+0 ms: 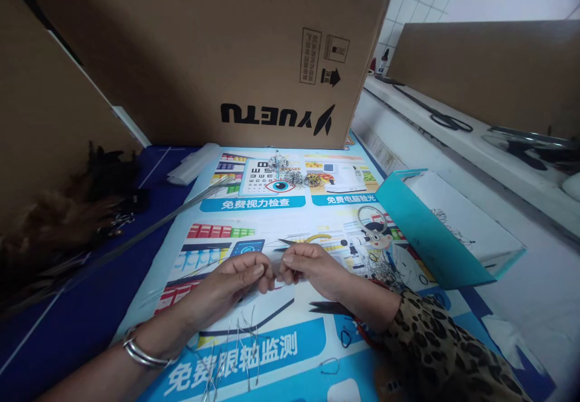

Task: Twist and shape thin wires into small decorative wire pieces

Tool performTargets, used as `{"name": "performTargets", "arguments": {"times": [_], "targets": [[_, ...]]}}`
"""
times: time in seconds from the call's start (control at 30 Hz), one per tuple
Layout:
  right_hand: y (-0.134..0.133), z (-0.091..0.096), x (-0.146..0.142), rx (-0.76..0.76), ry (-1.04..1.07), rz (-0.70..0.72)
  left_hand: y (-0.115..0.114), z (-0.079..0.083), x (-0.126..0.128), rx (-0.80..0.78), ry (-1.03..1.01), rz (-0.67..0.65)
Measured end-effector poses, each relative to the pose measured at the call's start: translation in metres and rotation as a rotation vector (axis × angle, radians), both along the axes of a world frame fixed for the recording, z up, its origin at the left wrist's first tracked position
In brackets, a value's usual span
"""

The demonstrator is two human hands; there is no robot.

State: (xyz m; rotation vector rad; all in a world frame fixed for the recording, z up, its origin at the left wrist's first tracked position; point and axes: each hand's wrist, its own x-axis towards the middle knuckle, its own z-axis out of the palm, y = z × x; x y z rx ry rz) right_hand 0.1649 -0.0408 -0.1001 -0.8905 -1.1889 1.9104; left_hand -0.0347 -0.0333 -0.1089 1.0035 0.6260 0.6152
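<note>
My left hand (242,278) and my right hand (315,269) meet fingertip to fingertip above the printed table cover (281,233). Both are closed in a pinch. Whatever lies between the fingers is too thin or too hidden to name. Several thin metal wires (233,353) with bent ends lie below my left hand. Scissors (328,308) with dark blades and red handles sit partly under my right forearm. A dark pointed tip (285,242) shows just beyond my right fingers. A tangle of silvery wire pieces (385,269) rests above that forearm.
Wire clusters (294,176) lie toward the back, before a large cardboard box (203,45). A teal box (426,233) with wire pieces inside stands at right. Near it is a tape ring (371,219). Long clear strips (181,208) and a brown fuzzy bundle (49,226) lie left.
</note>
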Motion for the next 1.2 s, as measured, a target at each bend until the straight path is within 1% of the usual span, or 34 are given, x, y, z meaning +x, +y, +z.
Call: {"name": "performTargets", "arguments": {"times": [0.2,0.3,0.47,0.6,0.7,0.87,1.03,1.2], "targets": [[-0.001,0.002,0.0,-0.042,0.055,-0.052,0.0,0.002,0.0,-0.031,0.006,0.074],[-0.001,0.001,-0.002,-0.016,0.061,-0.077,-0.001,0.001,0.0,-0.015,0.017,0.088],[-0.002,0.001,-0.004,-0.002,0.044,-0.069,-0.001,0.004,-0.001,-0.018,0.027,0.093],[-0.004,0.002,-0.006,0.019,0.03,-0.088,-0.004,0.008,-0.001,0.001,0.012,0.129],[-0.005,0.003,-0.006,0.026,0.016,-0.076,-0.005,0.008,-0.001,0.027,0.001,0.148],[-0.006,0.001,-0.006,0.003,0.017,-0.057,-0.004,0.003,-0.003,0.038,0.015,0.102],[-0.009,0.001,-0.007,0.009,-0.015,-0.086,-0.004,0.002,0.0,0.026,0.026,0.041],[-0.012,0.001,-0.008,0.027,-0.044,-0.075,-0.006,0.002,0.003,0.059,0.019,0.045]]}}
